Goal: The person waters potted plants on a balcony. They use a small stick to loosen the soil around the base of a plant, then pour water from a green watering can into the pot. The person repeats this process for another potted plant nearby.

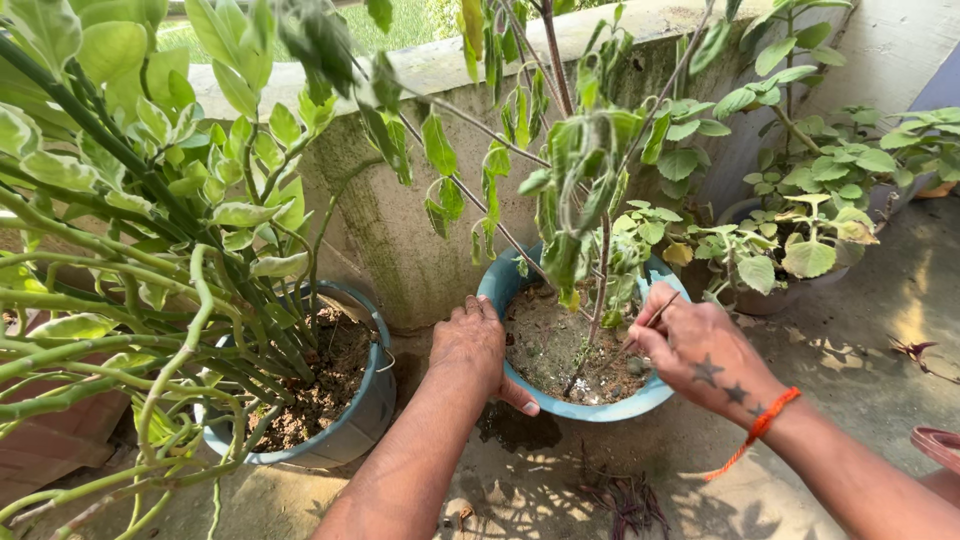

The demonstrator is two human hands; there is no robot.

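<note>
My left hand (475, 345) grips the near left rim of a blue pot (600, 408) filled with dry soil, its thumb outside the wall. My right hand (690, 345) is closed on a thin stick (650, 322) that points down into the soil beside the plant's slim stem (600, 300). An orange thread (765, 425) is tied around my right wrist. The plant's drooping green leaves hang over the pot.
A second blue pot (365, 400) with a thick-stemmed green plant stands to the left. Another potted leafy plant (790, 250) sits at the right. A mossy concrete wall (400, 220) runs behind. Dry leaf bits (625, 500) lie on the damp concrete floor.
</note>
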